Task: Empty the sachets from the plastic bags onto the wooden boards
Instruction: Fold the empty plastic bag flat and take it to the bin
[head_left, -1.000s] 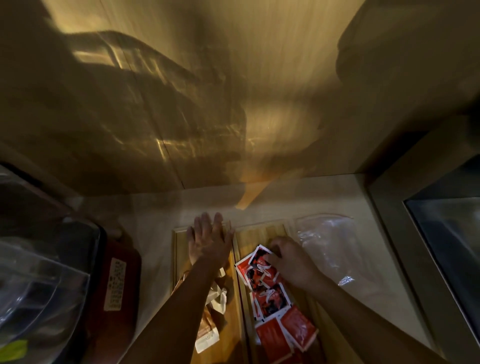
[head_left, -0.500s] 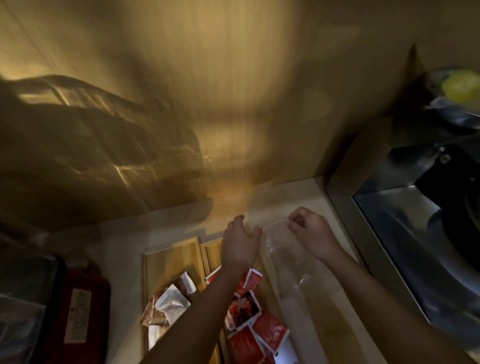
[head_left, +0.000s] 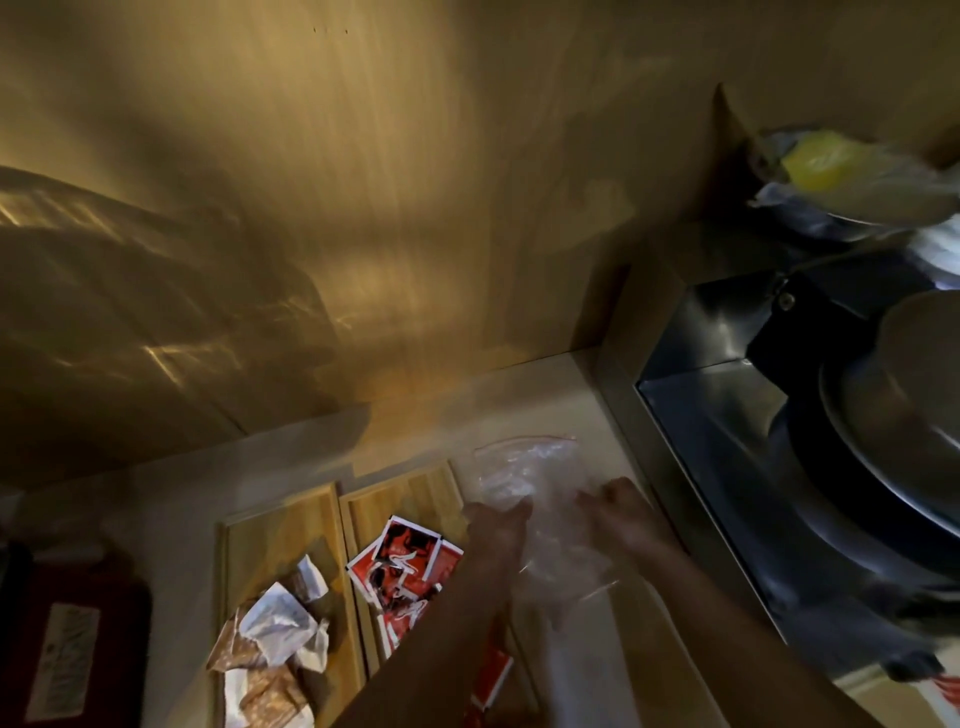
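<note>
Both hands are working on a crumpled clear plastic bag (head_left: 524, 478) that is lying on the pale worktop (head_left: 582, 400), just right of the boards. The left hand (head_left: 496, 525) is pressing its fingers into the near left part of the bag, and the right hand (head_left: 621, 514) is gripping the near right part; motion blur is hiding whether the fingers are fully pinching the film, but both hands look closed on it. The bag is looking empty, as far as the blurred film allows.

To the left of the left hand, a light wooden board (head_left: 410, 493) is carrying a loose pile of red and white printed sachets (head_left: 402, 564), partly passing under the left forearm. Further left, touching edge to edge, a second light wooden board (head_left: 280, 525) is holding a heap of brown and white crumpled sachets (head_left: 270, 644).

Judging from this, the task is looking nearly or wholly done: each board is already bearing sachets, and the bag in hand seems spent. What is probably remaining is flattening or setting aside this bag. Whether another full bag is waiting out of frame cannot be told.
</note>
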